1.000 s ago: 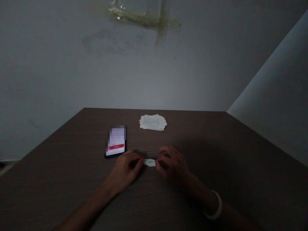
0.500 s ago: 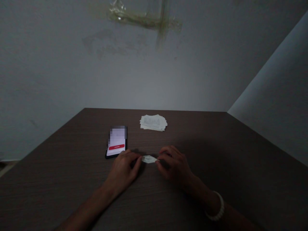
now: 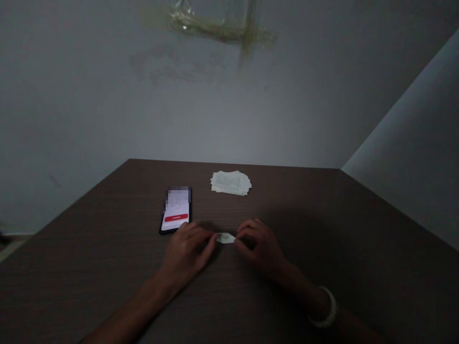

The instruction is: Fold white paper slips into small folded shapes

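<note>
Two hands (image 3: pixel 216 237) (image 3: pixel 235 239) pinching paper piece (image 3: pixel 225 238) at opposite ends, bare tabletop (image 3: pixel 229 301) nearer

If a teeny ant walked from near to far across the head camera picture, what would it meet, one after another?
White bracelet → small piece of paper → stack of printed papers → grey wall.
</note>
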